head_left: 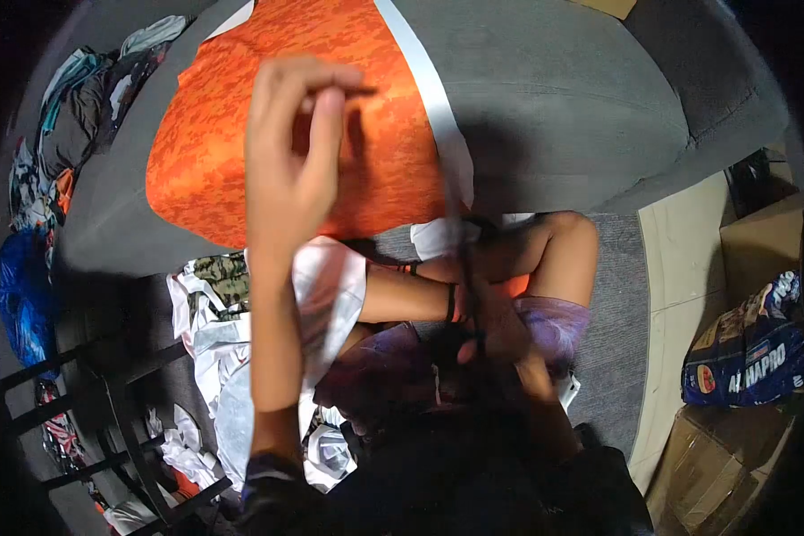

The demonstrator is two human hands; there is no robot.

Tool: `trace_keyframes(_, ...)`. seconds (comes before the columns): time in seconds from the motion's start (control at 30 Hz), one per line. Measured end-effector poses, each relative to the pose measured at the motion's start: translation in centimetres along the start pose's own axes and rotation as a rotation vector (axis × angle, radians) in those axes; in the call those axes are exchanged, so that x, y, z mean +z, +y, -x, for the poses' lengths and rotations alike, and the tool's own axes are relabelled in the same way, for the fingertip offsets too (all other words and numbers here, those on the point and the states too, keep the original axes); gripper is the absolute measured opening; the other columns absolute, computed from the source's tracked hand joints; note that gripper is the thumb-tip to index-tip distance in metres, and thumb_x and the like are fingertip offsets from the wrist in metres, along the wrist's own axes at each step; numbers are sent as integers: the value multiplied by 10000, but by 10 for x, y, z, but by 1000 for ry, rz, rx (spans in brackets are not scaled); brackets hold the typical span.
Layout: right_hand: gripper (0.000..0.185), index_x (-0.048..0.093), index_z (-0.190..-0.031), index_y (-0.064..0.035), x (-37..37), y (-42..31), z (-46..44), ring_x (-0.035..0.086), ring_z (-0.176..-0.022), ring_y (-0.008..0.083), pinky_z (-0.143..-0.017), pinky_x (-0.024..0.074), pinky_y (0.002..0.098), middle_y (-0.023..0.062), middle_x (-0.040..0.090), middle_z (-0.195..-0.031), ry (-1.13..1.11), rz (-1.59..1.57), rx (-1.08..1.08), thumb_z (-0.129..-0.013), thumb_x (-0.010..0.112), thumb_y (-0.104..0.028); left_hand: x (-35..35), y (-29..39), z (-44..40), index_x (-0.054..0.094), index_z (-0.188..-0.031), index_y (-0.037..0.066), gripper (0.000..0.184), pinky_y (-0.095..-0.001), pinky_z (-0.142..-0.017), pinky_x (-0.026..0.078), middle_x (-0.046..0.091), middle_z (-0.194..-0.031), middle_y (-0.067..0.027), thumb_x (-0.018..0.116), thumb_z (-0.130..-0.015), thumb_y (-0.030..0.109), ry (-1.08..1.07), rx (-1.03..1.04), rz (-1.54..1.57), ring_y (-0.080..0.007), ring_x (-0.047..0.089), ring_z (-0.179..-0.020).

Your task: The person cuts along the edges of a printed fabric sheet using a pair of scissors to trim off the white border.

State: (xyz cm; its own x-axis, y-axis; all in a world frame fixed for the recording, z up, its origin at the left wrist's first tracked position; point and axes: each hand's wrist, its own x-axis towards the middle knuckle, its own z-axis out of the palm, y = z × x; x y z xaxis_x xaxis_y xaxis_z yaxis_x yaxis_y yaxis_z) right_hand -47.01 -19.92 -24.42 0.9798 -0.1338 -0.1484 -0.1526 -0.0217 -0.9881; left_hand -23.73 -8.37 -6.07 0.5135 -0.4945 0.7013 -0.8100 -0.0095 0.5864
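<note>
My left hand (299,156) is raised over an orange patterned fabric piece (205,134) with a white strip (429,85) along its right edge. Its fingers are curved and stand apart from the thumb, and I see nothing between them. In front of my lap, my right hand (500,330) is closed, in shadow and blurred. It grips a long, thin, dark tool (458,241) that points up toward the fabric's lower right corner. The tool looks like scissors, but the blur hides its details. A white cloth (330,277) lies beside my left forearm.
The fabric rests on a grey cushioned surface (554,98). White and camouflage cloths (219,286) are heaped at lower left, near a black metal frame (121,393). More clothes (76,116) and a blue bag (25,286) line the left. Cardboard boxes (706,464) and a printed sack (750,348) stand right.
</note>
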Motion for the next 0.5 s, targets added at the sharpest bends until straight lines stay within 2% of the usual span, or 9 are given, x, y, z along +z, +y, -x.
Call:
trace_keyframes(0.03,693,492,-1274,-33,5,5,-5,568,-936,198,-810,451,307,73,611,-1023,23,20,-134,-695,825,-216,-4,-10,-15,641,-982,-3,158,-270,-803,420,549,-980,-85,513,-892,22,5,2,-2,-195,516,-926)
trace_keyframes(0.1,847,465,-1316,-37,15,10,-13,558,-943,200,-813,445,313,71,603,-1033,67,61,-397,-627,892,-280,-9,-26,-40,636,-1047,-11,185,-271,-848,431,611,-1035,-88,513,-927,56,-166,79,-60,-185,566,-917)
trace_keyframes(0.17,1080,419,-1373,-35,19,-3,-25,542,-1016,238,-861,434,350,95,575,-1145,17,12,-414,-490,954,-352,-4,-38,-59,636,-1056,-10,191,-269,-849,432,614,-1039,-88,512,-929,59,-195,65,-13,-183,569,-914)
trace_keyframes(0.2,1080,419,-1373,-35,17,5,-29,542,-1016,238,-861,434,350,95,575,-1145,18,20,-414,-490,954,-352,-3,-43,-68,636,-1066,-8,197,-268,-851,433,617,-1044,-88,512,-930,63,-223,55,28,-182,572,-912)
trace_keyframes(0.27,1028,437,-1368,-35,16,27,-38,571,-1031,288,-892,442,396,109,595,-1193,4,-44,-104,-530,941,-352,0,-52,-77,636,-1085,-5,210,-264,-853,435,623,-1053,-87,511,-934,69,-282,28,109,-178,579,-908)
trace_keyframes(0.3,1028,437,-1368,-35,15,33,-40,571,-1031,288,-892,442,396,109,595,-1193,6,-41,-94,-530,941,-352,1,-56,-76,636,-1085,-5,210,-264,-853,435,623,-1053,-87,511,-934,69,-282,22,117,-178,579,-908)
trace_keyframes(0.43,890,464,-1343,-32,-1,45,-59,631,-919,283,-809,481,388,105,668,-1079,185,305,-414,-615,897,-305,7,-68,-74,660,-1081,14,212,-258,-855,416,601,-1101,-86,553,-905,68,-322,-76,226,-179,553,-950)
trace_keyframes(0.5,848,476,-1329,-33,-5,36,-53,637,-899,280,-793,485,384,102,676,-1051,173,231,-313,-632,883,-293,10,-71,-73,662,-1051,21,191,-249,-819,417,611,-1055,-74,545,-907,65,-307,-62,213,-165,545,-904)
